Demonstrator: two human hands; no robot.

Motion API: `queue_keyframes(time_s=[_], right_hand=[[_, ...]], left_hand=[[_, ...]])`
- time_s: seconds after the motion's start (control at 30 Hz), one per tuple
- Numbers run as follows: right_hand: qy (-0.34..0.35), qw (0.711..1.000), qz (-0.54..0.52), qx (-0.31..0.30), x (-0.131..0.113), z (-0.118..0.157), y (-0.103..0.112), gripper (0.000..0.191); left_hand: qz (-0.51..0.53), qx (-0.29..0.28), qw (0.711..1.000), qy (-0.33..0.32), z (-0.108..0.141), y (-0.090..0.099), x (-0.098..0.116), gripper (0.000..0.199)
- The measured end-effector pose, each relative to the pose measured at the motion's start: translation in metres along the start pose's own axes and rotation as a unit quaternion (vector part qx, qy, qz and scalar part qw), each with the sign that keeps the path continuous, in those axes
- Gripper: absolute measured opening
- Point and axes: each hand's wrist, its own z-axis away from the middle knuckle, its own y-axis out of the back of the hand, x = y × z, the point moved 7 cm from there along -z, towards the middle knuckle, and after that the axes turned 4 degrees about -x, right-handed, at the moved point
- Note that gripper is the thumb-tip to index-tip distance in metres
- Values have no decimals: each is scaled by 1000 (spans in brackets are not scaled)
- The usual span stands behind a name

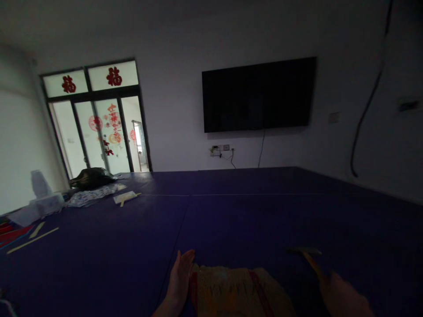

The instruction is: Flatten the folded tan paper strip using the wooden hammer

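In the lower middle of the head view lies a tan, woven-looking sack (228,290) with red stripes and a row of dark marks across it. My left hand (179,277) stands on edge along its left side, fingers stretched out, seemingly touching it. To the right of the sack, my right hand (342,295) is closed round the handle of a small hammer (310,259), whose thin metal head points away from me. The lower part of the sack is cut off by the frame, and dim light hides the finer detail.
A wide blue-purple table (231,220) stretches to the far wall. At its left are a dark bag (92,177), clear plastic boxes (46,203), printed sheets (94,195), yellowish strips (33,240) and red items (15,235). A television (259,94) hangs on the wall beyond.
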Motion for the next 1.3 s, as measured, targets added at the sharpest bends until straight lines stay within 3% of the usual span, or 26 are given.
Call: queue_keyframes(time_s=[0.17,0.43,0.5,0.6,0.67,0.7,0.8,0.93,1.3], right_hand=[[22,996,60,-68,-4,-4,-13,28],[102,984,131,-68,-25,-11,-18,33],[131,983,118,-50,-33,-13,-16,38],[195,980,37,26,-57,-9,-8,44],[162,984,-66,27,-66,-4,-13,47],[137,982,-130,0,-69,-2,-21,46],[107,958,-247,-101,-84,13,-50,39],[54,901,-378,-205,-91,27,-75,31],[13,886,-394,-242,-77,26,-86,33]], left_hand=[[3,-2,1000,-10,-1,0,1,41],[12,-2,1000,-15,1,-3,5,37],[11,-4,1000,-13,-1,-3,5,36],[11,-11,1000,-16,-4,-3,5,34],[11,-18,1000,-17,-6,-4,4,33],[11,-21,1000,-18,-6,-5,5,33],[10,-26,999,-16,-6,-7,5,35],[7,-27,1000,-12,-4,-8,6,36],[21,-52,998,9,-7,-6,4,39]])
